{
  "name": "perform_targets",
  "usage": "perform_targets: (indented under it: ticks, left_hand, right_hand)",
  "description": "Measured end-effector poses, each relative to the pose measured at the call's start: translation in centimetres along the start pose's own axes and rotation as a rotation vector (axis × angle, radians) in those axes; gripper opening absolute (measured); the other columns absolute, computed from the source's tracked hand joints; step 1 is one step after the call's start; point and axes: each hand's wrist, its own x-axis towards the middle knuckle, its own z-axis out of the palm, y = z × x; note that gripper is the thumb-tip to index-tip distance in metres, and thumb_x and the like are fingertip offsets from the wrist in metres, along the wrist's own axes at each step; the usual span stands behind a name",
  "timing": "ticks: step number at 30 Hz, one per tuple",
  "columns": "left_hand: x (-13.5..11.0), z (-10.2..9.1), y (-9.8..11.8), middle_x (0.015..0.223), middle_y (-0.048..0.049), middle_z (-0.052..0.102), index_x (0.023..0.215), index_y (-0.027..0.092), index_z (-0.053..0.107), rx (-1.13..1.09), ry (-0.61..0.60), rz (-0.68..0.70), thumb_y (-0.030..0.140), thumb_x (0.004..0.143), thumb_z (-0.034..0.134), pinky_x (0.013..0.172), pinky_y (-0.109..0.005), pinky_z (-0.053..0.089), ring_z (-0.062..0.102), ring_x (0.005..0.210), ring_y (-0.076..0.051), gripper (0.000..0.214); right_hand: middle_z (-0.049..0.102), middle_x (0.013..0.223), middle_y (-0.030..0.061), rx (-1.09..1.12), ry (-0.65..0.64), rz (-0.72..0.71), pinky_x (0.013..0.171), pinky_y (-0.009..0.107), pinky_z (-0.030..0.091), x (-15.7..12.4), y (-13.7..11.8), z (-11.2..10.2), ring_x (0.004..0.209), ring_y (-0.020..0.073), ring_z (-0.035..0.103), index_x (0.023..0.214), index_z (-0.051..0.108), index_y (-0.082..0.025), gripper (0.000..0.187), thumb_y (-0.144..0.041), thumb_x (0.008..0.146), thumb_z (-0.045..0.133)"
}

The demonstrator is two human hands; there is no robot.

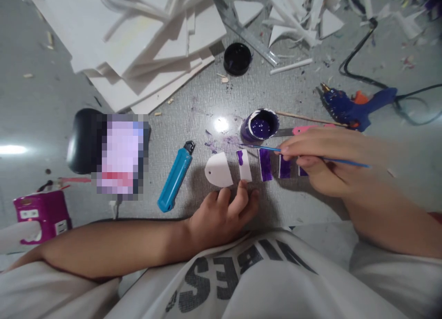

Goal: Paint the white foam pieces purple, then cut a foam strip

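White strip (246, 167) with a blob of purple paint (241, 158) is mid-frame on the counter (183, 121), just above the left hand (226, 208) and left of the right hand (324, 158).

Nice, how are the arms sitting?

Left forearm (120, 245) comes in from the lower left, back of the hand up. Right forearm (390, 217) comes from the right edge, hand pointing left over the row of purple strips (265, 165).

And the hands, open or gripping?

Left one's loosely spread, fingers bent, one fingertip on the strip's bottom end. Right one's pinched narrow around a blue paintbrush (264, 147), bristles near the strip's top edge, below the paint jar (246, 134). Can't tell if they're touching the strip, tbh.
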Motion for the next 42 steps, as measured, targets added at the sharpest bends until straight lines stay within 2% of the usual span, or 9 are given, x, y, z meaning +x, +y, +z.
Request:
perform_targets:
  ticks: [6,11,14,17,20,25,31,37,42]
  left_hand:
    - [0.24,-0.15,0.09,0.132,-0.0176,0.080,0.140,0.019,0.076,0.010,-0.001,-0.009,0.027,0.106,0.066,0.055,-0.028,0.054,0.067,0.077,-0.019,0.036]
    - [0.29,-0.29,0.06,0.131,-0.0175,0.080,0.138,0.020,0.077,0.016,-0.002,-0.006,0.028,0.107,0.066,0.055,-0.027,0.055,0.067,0.076,-0.018,0.034]
    - [0.25,-0.28,-0.01,0.130,-0.0167,0.080,0.138,0.021,0.077,0.021,0.001,-0.007,0.025,0.107,0.064,0.055,-0.027,0.054,0.067,0.076,-0.018,0.033]
    - [0.15,-0.20,-0.03,0.131,-0.0168,0.080,0.139,0.021,0.076,0.025,-0.003,-0.006,0.025,0.106,0.065,0.055,-0.027,0.055,0.066,0.077,-0.018,0.034]
    - [0.06,-0.10,-0.01,0.134,-0.0186,0.078,0.141,0.019,0.075,0.011,-0.009,0.000,0.029,0.107,0.067,0.056,-0.028,0.054,0.066,0.079,-0.019,0.036]
    - [0.11,-0.08,0.03,0.134,-0.0182,0.079,0.141,0.020,0.075,0.011,-0.009,-0.002,0.030,0.106,0.068,0.056,-0.028,0.054,0.066,0.079,-0.020,0.037]
    - [-0.17,0.05,0.03,0.138,-0.0198,0.077,0.145,0.018,0.073,-0.018,-0.017,-0.005,0.028,0.105,0.070,0.058,-0.029,0.054,0.065,0.081,-0.020,0.042]
    - [-0.32,0.15,0.02,0.142,-0.0195,0.075,0.148,0.020,0.072,-0.031,-0.033,-0.002,0.030,0.105,0.070,0.060,-0.029,0.054,0.064,0.083,-0.019,0.044]
    - [0.02,-0.11,-0.07,0.134,-0.0182,0.078,0.141,0.019,0.075,0.005,-0.002,-0.005,0.025,0.106,0.067,0.057,-0.029,0.053,0.065,0.080,-0.019,0.037]
  right_hand:
    - [0.087,0.093,0.0003,0.083,-0.078,-0.087,0.073,0.031,0.069,0.49,-0.08,-0.26,0.081,0.0177,0.083,0.109,0.078,-0.028,0.013,-0.017,0.106,0.072]
    - [0.087,0.097,0.0002,0.043,0.000,-0.027,0.080,0.035,0.072,0.46,-0.06,0.09,0.090,0.0204,0.086,0.110,0.080,-0.033,0.019,-0.017,0.107,0.069]
    - [0.087,0.093,0.0009,0.100,0.030,-0.034,0.080,0.037,0.072,0.39,0.08,-0.11,0.082,0.0196,0.084,0.106,0.081,-0.032,0.016,-0.024,0.111,0.067]
    - [0.086,0.091,-0.0015,0.087,-0.009,-0.043,0.080,0.037,0.072,0.33,0.23,-0.41,0.076,0.0180,0.082,0.102,0.080,-0.032,0.019,-0.027,0.112,0.065]
    - [0.087,0.094,-0.0015,0.075,-0.049,-0.024,0.078,0.036,0.072,0.23,0.27,-0.23,0.080,0.0182,0.084,0.106,0.080,-0.033,0.020,-0.020,0.110,0.066]
    - [0.086,0.094,0.0012,0.119,0.074,-0.008,0.079,0.037,0.073,0.24,0.37,0.25,0.086,0.0209,0.085,0.108,0.082,-0.034,0.020,-0.028,0.113,0.064]
    - [0.084,0.086,-0.0015,0.078,-0.046,-0.005,0.072,0.036,0.072,0.40,0.52,-0.18,0.074,0.0186,0.081,0.100,0.082,-0.035,0.019,-0.032,0.112,0.067]
    - [0.086,0.091,0.0022,0.088,0.097,0.002,0.077,0.038,0.074,0.32,0.38,0.46,0.086,0.0217,0.085,0.104,0.082,-0.033,0.023,-0.033,0.114,0.061]
    - [0.085,0.089,0.0002,0.184,-0.037,-0.070,0.070,0.031,0.070,0.73,0.54,-0.30,0.079,0.0168,0.083,0.108,0.080,-0.030,0.018,-0.028,0.114,0.062]
